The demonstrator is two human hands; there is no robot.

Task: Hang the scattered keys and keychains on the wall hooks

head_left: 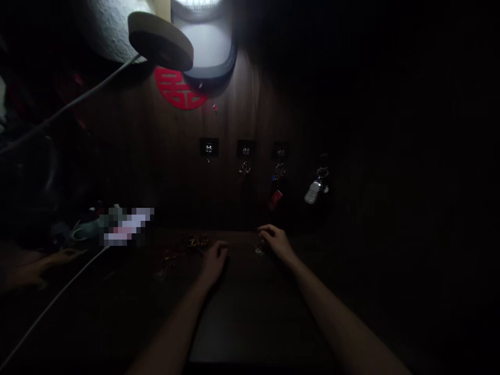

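My left hand (214, 260) rests on the dark wooden surface with its fingers loosely bent and apart. I see nothing between them. Just to its left lies a tangled bundle of thin reddish and yellow strands (191, 242), too dim to name. My right hand (276, 242) is slightly raised at the back of the surface, its index finger and thumb bent with a gap between them. Beside its fingertips is a small clear, shiny thing (258, 251), which I cannot make out; no grip on it shows.
Keys (244, 169), a red tag (276, 197) and a pale key fob (313, 191) hang at the back. Above are a red paper cutout (182, 91) and a lit device (207, 49). At left, another person's hand (35, 268) is near a white cable (58, 297).
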